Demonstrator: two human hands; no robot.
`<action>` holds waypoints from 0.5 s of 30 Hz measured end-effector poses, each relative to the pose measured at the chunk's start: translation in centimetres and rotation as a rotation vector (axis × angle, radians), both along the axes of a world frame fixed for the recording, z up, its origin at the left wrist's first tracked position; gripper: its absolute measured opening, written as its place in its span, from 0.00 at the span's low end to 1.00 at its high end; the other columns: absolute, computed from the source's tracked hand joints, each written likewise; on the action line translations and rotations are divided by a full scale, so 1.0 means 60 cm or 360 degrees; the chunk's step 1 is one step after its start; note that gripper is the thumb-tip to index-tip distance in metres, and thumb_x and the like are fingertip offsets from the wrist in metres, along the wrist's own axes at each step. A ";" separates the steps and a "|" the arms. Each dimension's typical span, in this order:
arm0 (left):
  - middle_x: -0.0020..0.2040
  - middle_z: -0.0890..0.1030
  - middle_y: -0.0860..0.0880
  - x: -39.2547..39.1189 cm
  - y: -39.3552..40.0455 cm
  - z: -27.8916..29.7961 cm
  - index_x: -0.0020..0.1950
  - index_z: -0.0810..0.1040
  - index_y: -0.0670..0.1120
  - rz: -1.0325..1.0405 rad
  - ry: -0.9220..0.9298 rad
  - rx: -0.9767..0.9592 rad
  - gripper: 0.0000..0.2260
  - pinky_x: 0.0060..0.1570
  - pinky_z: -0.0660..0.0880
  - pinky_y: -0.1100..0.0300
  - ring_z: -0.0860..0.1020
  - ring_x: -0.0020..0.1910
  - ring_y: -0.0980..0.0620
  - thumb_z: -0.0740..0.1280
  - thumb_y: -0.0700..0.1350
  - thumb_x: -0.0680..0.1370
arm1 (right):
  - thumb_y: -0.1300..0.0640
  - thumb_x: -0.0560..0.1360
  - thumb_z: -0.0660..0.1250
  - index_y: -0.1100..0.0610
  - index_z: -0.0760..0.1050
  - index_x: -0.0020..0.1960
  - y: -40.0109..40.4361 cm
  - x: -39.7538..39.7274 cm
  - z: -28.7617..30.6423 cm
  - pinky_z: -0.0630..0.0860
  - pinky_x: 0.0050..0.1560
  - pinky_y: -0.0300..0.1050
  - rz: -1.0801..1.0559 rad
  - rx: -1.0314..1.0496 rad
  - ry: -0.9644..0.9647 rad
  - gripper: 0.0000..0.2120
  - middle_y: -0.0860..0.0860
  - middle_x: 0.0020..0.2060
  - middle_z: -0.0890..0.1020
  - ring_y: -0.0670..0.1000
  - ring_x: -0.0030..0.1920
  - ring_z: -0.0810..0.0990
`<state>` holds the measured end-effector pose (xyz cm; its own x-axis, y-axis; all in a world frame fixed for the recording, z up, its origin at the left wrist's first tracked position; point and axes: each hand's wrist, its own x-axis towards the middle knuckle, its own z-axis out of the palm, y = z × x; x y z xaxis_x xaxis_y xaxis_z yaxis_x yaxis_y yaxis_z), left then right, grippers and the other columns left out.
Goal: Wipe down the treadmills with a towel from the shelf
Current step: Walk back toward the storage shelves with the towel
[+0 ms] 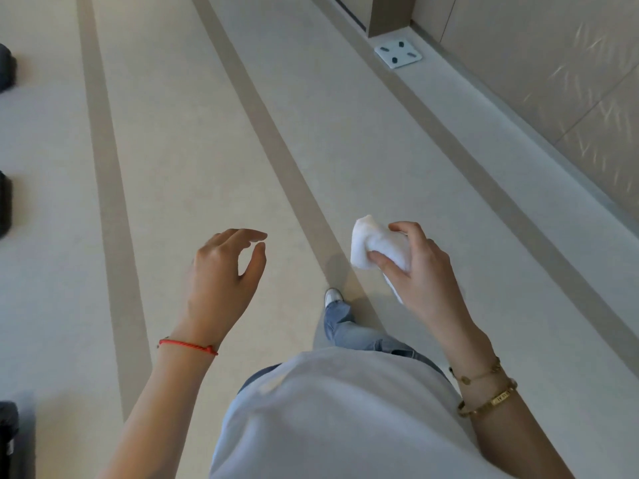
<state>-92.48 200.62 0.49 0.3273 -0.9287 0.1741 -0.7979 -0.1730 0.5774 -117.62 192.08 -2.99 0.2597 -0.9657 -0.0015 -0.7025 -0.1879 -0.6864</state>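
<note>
Presently catalogued, centre right of the frame: one white towel (375, 248), bunched, gripped in the right hand (420, 271) with thumb and fingers curled round it, one end sticking out toward upper left, another hanging below the palm. Right wrist: gold bracelets (485, 392). Centre left: left hand (224, 271), holding nothing, fingers loosely bent, well apart from the towel. Left wrist: red cord bracelet (188, 345). Lower centre: light shirt (339, 416), blue jeans (349, 330), one light shoe (333, 296) on the floor. Floor (193, 150): pale, with darker tan stripes running up the frame. Upper right: white bathroom scale (398, 54) just beside the wall base. Left edge: dark objects, cut off, unidentifiable.
</note>
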 end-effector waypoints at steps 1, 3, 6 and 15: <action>0.48 0.83 0.48 0.011 -0.045 0.007 0.55 0.83 0.42 0.0009 -0.0006 -0.0027 0.08 0.48 0.77 0.54 0.81 0.49 0.48 0.66 0.40 0.79 | 0.43 0.75 0.67 0.51 0.69 0.64 -0.046 0.010 0.007 0.66 0.41 0.44 -0.0003 -0.0004 0.0000 0.22 0.51 0.52 0.80 0.54 0.49 0.76; 0.47 0.83 0.49 0.034 -0.133 0.018 0.54 0.83 0.44 0.0027 -0.0028 -0.0079 0.07 0.45 0.76 0.57 0.80 0.47 0.50 0.67 0.40 0.79 | 0.44 0.75 0.67 0.52 0.70 0.64 -0.140 0.034 0.021 0.66 0.42 0.45 -0.0001 -0.0036 -0.0007 0.21 0.51 0.51 0.80 0.54 0.48 0.76; 0.47 0.84 0.51 0.067 -0.248 0.023 0.53 0.84 0.45 0.0084 -0.0041 -0.0093 0.07 0.40 0.70 0.64 0.76 0.43 0.57 0.68 0.40 0.78 | 0.43 0.76 0.67 0.52 0.70 0.64 -0.269 0.071 0.037 0.68 0.43 0.46 0.0050 -0.0055 0.0034 0.22 0.51 0.52 0.80 0.54 0.48 0.76; 0.48 0.84 0.50 0.189 -0.537 -0.005 0.53 0.84 0.45 0.0134 0.0035 -0.0021 0.07 0.47 0.77 0.57 0.81 0.47 0.50 0.67 0.40 0.78 | 0.39 0.75 0.65 0.51 0.69 0.64 -0.572 0.197 0.026 0.70 0.40 0.44 0.0125 -0.0031 0.0060 0.23 0.50 0.51 0.80 0.52 0.48 0.76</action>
